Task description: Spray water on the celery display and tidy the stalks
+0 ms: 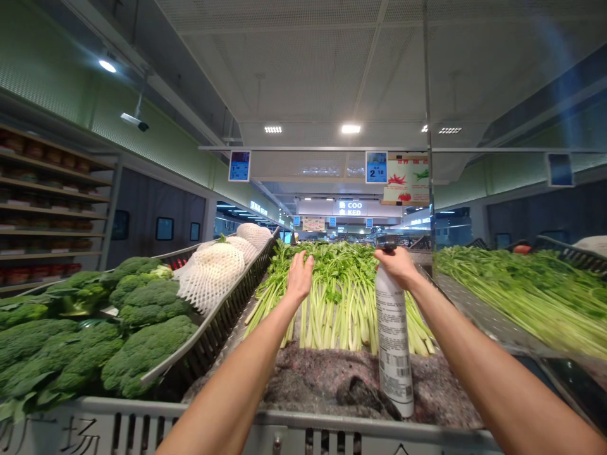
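A tall white spray bottle [392, 335] with printed text and a black top stands nearly upright at the right front of the display. My right hand [401, 266] is closed around its upper end, just under the black top. My left hand [300, 275] is open and holds nothing, its fingers stretched forward over the left part of the leafy celery [341, 303]. The stalks point toward me, with their leaves at the back. Whether my left fingers touch the leaves I cannot tell. A grey-brown felt cloth [322, 379] lies in front of the stalks, under the bottle.
To the left, broccoli [147, 309] and vegetables in white foam nets [213, 272] fill a slatted black crate [208, 347]. A mirror [502, 208] rises on the right and reflects the celery. Price tags [376, 167] hang from a rail above. A grey front rail [284, 436] edges the display.
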Available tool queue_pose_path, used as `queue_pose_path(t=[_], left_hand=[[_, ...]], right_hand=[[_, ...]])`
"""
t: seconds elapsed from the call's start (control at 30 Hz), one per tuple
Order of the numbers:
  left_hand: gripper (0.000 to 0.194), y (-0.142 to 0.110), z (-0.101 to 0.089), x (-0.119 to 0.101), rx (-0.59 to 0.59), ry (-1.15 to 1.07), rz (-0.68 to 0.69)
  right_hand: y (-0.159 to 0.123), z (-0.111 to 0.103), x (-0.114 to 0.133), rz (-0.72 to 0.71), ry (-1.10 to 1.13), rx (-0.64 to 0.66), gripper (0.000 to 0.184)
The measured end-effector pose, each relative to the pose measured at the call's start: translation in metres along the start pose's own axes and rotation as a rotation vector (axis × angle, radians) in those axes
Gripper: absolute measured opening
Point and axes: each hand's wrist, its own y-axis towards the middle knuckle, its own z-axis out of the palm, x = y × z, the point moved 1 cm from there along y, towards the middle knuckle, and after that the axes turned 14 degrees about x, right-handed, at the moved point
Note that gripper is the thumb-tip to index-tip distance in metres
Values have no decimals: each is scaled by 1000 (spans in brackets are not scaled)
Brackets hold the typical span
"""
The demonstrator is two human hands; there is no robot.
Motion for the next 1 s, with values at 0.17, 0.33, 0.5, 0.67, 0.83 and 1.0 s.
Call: queue_pose_path(t=[0.17,0.33,0.5,0.67,0.83,1.0], left_hand=[[59,0,-15,3,-10,82,-28],[56,-2,-22,3,-35,101,-40],[56,-2,-26,7,-67,97,-39],[54,2,-29,12,-106,94,-19],[53,4,-34,15,-140,94,-37],[49,6,-40,18,-181,86,-68]], right_hand=[[-1,17,19,-54,-26,43,13],[3,43,30,-68,-5,123,12],[6,66,32,-71,-5,211,11],[1,82,44,-101,-51,247,10],[-14,92,53,-157,-64,279,13],[-22,94,69,-216,-14,313,8]])
